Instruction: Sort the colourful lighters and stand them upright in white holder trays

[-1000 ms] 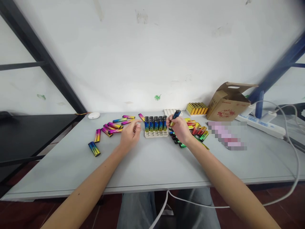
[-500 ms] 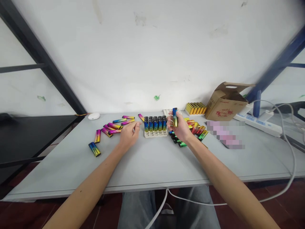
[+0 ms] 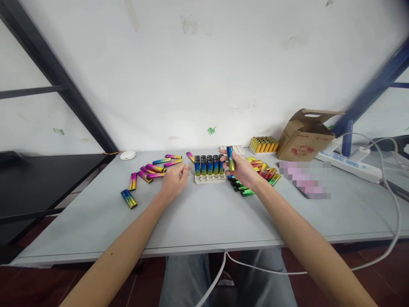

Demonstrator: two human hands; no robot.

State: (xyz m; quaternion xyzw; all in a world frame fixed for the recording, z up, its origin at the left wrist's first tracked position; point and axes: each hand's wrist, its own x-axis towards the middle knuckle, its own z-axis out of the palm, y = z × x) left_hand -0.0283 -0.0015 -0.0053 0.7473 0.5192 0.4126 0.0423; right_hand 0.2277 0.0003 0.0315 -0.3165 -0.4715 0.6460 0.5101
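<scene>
Upright in my right hand (image 3: 243,169) is a lighter (image 3: 230,159), shiny blue fading to gold, gripped at the right end of a white tray (image 3: 210,180). Rows of blue-and-gold lighters (image 3: 209,165) with black tops stand in that tray; its front row of holes shows bare. My left hand (image 3: 174,180) is closed just left of the tray, thumb against the curled fingers; what it holds, if anything, is hidden. Beside it lie several loose pink-and-gold lighters (image 3: 155,168), and a blue-and-gold lighter (image 3: 128,199) lies farther left.
Right of the tray lie green lighters (image 3: 247,192) and red-and-gold lighters (image 3: 263,169). Behind stand another white tray (image 3: 238,149) and a block of yellow lighters (image 3: 264,145). A cardboard box (image 3: 305,138), a power strip (image 3: 349,166) and a white cable (image 3: 398,204) occupy the right side.
My right hand has moved a little left with the lighter, closer to the tray's right end. My left hand stays closed in nearly the same place. The view has shifted slightly.
</scene>
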